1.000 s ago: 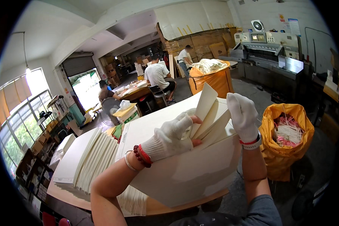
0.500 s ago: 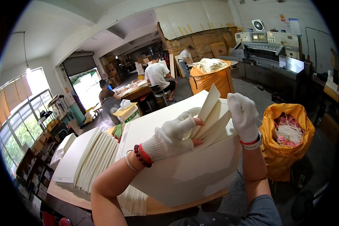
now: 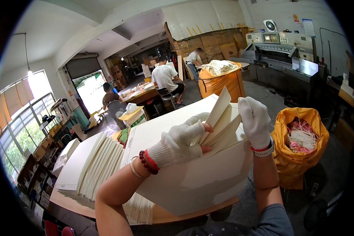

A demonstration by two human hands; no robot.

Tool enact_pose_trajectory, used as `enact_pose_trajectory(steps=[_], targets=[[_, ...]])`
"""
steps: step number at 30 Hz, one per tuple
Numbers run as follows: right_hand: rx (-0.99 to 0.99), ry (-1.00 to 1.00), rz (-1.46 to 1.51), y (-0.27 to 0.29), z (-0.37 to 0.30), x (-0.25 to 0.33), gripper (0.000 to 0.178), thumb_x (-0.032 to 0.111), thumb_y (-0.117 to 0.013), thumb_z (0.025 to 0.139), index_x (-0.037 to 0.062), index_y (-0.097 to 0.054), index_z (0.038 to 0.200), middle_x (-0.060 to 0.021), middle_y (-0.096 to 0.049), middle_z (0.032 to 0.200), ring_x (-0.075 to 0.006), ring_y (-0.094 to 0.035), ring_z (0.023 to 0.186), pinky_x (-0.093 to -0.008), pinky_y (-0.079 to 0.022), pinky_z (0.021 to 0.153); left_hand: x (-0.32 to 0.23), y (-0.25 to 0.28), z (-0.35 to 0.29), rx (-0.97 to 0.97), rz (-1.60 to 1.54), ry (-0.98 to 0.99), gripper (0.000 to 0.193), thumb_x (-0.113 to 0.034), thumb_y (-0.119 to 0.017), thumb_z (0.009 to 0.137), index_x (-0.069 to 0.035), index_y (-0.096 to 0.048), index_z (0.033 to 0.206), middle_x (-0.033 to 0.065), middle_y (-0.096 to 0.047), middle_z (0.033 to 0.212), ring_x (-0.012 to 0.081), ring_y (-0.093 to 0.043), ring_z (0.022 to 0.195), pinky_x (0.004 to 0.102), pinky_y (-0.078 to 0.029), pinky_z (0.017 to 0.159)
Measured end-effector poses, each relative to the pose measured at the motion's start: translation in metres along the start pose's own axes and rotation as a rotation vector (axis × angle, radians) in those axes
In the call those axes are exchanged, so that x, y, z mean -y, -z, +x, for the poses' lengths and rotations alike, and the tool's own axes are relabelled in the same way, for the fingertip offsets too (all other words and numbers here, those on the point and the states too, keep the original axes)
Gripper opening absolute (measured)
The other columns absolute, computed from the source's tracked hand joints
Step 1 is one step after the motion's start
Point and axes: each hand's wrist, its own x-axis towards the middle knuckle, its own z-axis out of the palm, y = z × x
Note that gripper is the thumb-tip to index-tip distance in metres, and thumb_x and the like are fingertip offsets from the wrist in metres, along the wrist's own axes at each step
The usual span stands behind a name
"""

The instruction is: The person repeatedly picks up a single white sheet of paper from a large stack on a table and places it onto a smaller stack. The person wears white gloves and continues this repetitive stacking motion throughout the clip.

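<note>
A stack of large white paper sheets (image 3: 181, 116) lies tilted on the table in front of me. My left hand (image 3: 183, 137), in a white knit glove with bare fingertips showing, is closed round several lifted sheets (image 3: 225, 128) at the stack's right side. These sheets are bent upward and fanned apart, and one broad flap (image 3: 217, 108) stands higher than the others. My right hand (image 3: 255, 118), also gloved, is curled into a fist at the right edge of the fanned sheets. Its fingertips are hidden, so what it grips cannot be made out.
Left of the stack, more fanned white sheets (image 3: 92, 165) rest on the wooden table (image 3: 173, 215). An orange sack (image 3: 299, 165) of paper strips stands at right, a bigger orange sack (image 3: 220, 84) beyond. A cutting machine (image 3: 279, 55) is at the back right. Several people sit or stand farther off.
Both hands and the lifted sheets keep nearly the same place. The view has shifted very slightly, and the standing person at the back has moved a little.
</note>
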Motion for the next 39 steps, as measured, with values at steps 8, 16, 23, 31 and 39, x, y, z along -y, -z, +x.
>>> enact_pose_trajectory(steps=[8, 16, 23, 31, 39], targets=[[0.124, -0.329, 0.31, 0.003, -0.002, 0.002, 0.006, 0.001, -0.059, 0.088, -0.0039, -0.058, 0.091, -0.0071, -0.043, 0.063, -0.0207, -0.044, 0.05, -0.0337, -0.036, 0.044, 0.001, -0.003, -0.001, -0.011, 0.053, -0.033, 0.031, 0.003, -0.058, 0.083, -0.005, -0.067, 0.111, 0.0157, -0.059, 0.127, 0.0285, -0.065, 0.101, 0.0311, -0.052, 0.086], [0.117, -0.244, 0.259, 0.006, -0.001, 0.002, 0.007, 0.001, -0.058, 0.088, -0.0032, -0.057, 0.092, -0.007, -0.041, 0.063, -0.0205, -0.045, 0.051, -0.0342, -0.036, 0.044, -0.002, 0.006, 0.002, 0.091, 0.046, 0.118, 0.018, -0.012, -0.069, 0.089, -0.001, -0.063, 0.102, 0.0155, -0.065, 0.112, 0.0245, -0.065, 0.095, 0.0335, -0.051, 0.087], [0.091, -0.168, 0.237, 0.003, -0.001, 0.0, 0.007, 0.001, -0.057, 0.089, -0.0027, -0.057, 0.094, -0.0072, -0.041, 0.063, -0.0204, -0.044, 0.051, -0.0337, -0.036, 0.045, 0.004, 0.002, -0.001, 0.041, 0.046, 0.044, 0.032, -0.019, -0.071, 0.087, -0.002, -0.063, 0.113, 0.026, -0.044, 0.147, 0.034, -0.061, 0.118, 0.0352, -0.049, 0.096], [0.132, -0.262, 0.294, 0.002, -0.002, 0.0, 0.004, 0.001, -0.057, 0.09, -0.0023, -0.059, 0.093, -0.0066, -0.041, 0.061, -0.0196, -0.043, 0.049, -0.0329, -0.036, 0.044, -0.004, 0.008, 0.009, 0.276, 0.105, 0.227, 0.038, -0.007, -0.062, 0.088, -0.006, -0.063, 0.126, 0.0211, -0.05, 0.142, 0.0267, -0.064, 0.115, 0.0319, -0.049, 0.094], [0.022, -0.071, 0.072, 0.0, -0.001, 0.003, 0.007, -0.001, -0.057, 0.089, -0.004, -0.059, 0.094, -0.0077, -0.042, 0.063, -0.0189, -0.044, 0.05, -0.0325, -0.035, 0.043, 0.005, -0.001, 0.002, 0.064, 0.05, 0.072, 0.046, -0.009, -0.082, 0.076, -0.008, -0.066, 0.119, 0.0211, -0.045, 0.147, 0.0305, -0.052, 0.129, 0.032, -0.044, 0.102]])
